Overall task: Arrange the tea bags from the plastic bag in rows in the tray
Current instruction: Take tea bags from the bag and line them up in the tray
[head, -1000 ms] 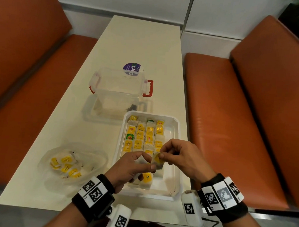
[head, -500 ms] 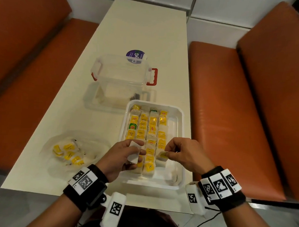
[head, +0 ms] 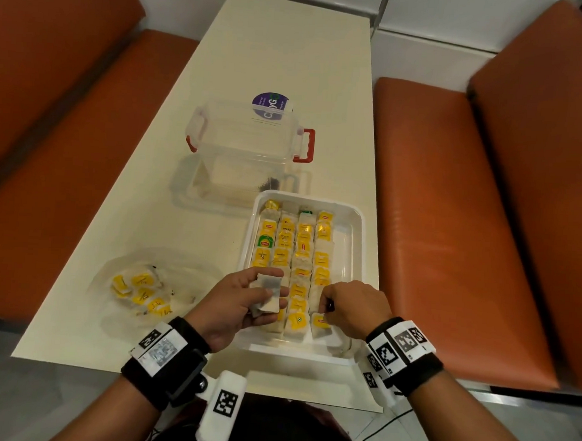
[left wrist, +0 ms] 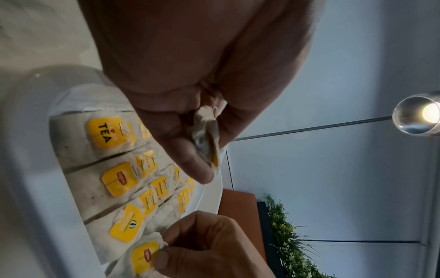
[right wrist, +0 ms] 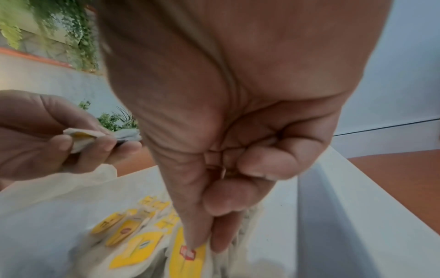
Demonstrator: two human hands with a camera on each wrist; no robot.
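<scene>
One yellow-tagged paper tea bag is being pinched by the right hand at the fourth row's near end in the white plastic tray, while the left hand is gripping spare bags beside it.

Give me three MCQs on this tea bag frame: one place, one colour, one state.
1. Where does the plastic bag lie?
A. left of the tray
B. inside the tray
C. on the bench

2. What colour are the clear box's latches?
A. blue
B. red
C. green

3. What is the left hand doing?
A. resting flat
B. gripping tea bags
C. lifting the box

Answers:
1 A: it sits on the table beside the tray.
2 B: both side clips show red.
3 B: fingers curl round spare tea bags.
</scene>
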